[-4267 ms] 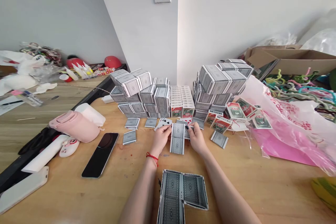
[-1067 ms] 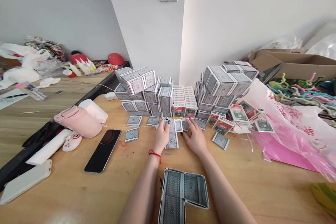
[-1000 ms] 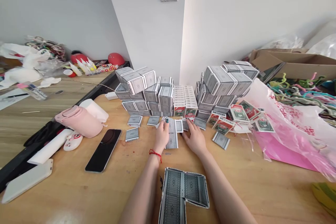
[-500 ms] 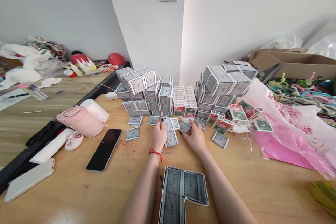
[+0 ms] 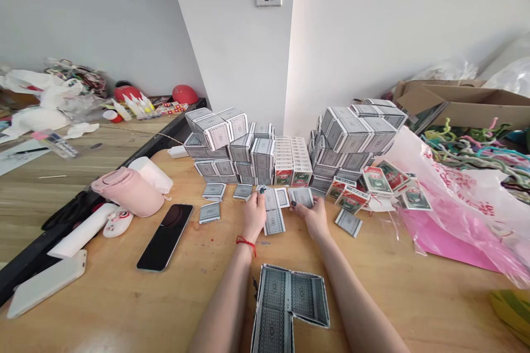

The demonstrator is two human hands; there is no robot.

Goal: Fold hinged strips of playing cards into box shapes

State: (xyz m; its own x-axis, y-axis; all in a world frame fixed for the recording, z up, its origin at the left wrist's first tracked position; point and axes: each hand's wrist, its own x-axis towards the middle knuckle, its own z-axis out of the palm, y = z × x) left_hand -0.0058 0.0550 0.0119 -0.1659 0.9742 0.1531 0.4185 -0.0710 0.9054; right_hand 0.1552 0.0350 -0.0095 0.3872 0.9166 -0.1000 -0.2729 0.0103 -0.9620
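Joined cards [image 5: 274, 220] lie backs up on the table [image 5: 186, 309], near the middle, between my two hands. Reading from the left through the head camera, I come first to a pink bottle [image 5: 128, 190], whose inside I cannot see, then a phone [image 5: 165, 237]. Next is the left stack of card blocks [image 5: 219, 149], finished work by my judgement. Flat folded cards [image 5: 210, 212] in front of it look prepared but not built into anything.

My left hand [image 5: 253, 215] is clamped on the joined cards at their upper left, thumb on top. Nearest me sits an L-shaped card tray [image 5: 273, 298], open-topped, walls up and card backs lining its floor; I would call it part-built. Beyond the hands stand two columns of card packs [image 5: 292, 160]; I cannot tell whether they are full.

My right hand [image 5: 314, 215] pinches a small card [image 5: 301, 197] just beside the joined cards; whether the edges touch, I cannot say. I judge that piece unattached as yet. Farther right, the other stack of blocks [image 5: 351, 132] also looks built. Past it lie loose red packs [image 5: 375, 179] and an open cardboard box [image 5: 476, 113], its contents mostly hidden.
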